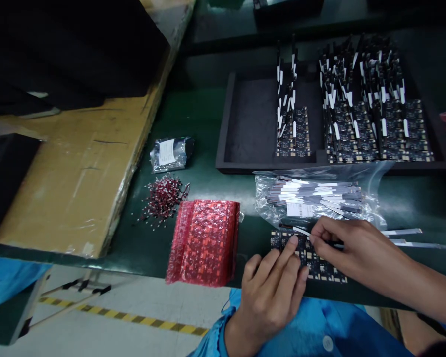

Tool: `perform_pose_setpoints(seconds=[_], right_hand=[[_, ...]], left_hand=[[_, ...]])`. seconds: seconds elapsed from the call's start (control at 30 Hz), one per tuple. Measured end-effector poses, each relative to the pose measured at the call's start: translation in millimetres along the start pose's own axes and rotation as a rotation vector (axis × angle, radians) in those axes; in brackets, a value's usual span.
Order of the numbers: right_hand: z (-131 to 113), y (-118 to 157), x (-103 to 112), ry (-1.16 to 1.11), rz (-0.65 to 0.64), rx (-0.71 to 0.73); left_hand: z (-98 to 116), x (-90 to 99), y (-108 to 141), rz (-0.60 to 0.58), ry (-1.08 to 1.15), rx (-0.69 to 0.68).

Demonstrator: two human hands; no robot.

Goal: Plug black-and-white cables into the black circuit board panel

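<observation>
My left hand (273,287) lies flat with its fingertips pressing down on a black circuit board panel (319,267) at the near edge of the green table (193,119). My right hand (347,248) pinches a thin flat ribbon strip (301,231) over the same board. A clear plastic bag (312,196) with several grey and white strips lies just behind the board. Two loose strips (412,238) rest to the right of my right hand.
A black foam tray (245,119) at the back holds several boards with strips standing up. A red bubble-wrap pouch (206,240), a pile of small red parts (163,196) and a silver bag (171,153) lie left. A cardboard box (82,168) stands far left.
</observation>
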State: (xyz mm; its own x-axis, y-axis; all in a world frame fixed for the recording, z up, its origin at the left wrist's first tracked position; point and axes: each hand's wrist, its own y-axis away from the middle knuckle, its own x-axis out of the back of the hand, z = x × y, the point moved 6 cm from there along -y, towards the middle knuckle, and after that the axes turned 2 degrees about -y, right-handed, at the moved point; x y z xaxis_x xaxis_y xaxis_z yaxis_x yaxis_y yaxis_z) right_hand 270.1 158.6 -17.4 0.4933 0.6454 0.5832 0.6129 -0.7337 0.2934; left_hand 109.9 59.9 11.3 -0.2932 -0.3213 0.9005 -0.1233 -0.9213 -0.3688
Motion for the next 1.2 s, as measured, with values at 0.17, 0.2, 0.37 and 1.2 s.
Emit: perform_pose_setpoints(seconds=[0.17,0.2,0.37,1.2], right_hand=[[-1.4,-0.7,0.8,-0.009,-0.007,-0.007],[-1.5,-0.9,1.2,-0.009,-0.005,-0.009],[-3.3,-0.5,3.6,-0.062,0.036,-0.013],[-13.7,10.0,56.1,-0.084,0.307,0.106]], left_hand=[[-0.5,-1.0,-3.2,0.001,-0.004,0.020],[-0.6,-1.1,-3.7,0.000,-0.007,0.025],[-0.8,-1.9,-4.2,-0.004,-0.007,0.034],[-1.7,-1.8,-6.2,-0.013,0.025,0.065]])
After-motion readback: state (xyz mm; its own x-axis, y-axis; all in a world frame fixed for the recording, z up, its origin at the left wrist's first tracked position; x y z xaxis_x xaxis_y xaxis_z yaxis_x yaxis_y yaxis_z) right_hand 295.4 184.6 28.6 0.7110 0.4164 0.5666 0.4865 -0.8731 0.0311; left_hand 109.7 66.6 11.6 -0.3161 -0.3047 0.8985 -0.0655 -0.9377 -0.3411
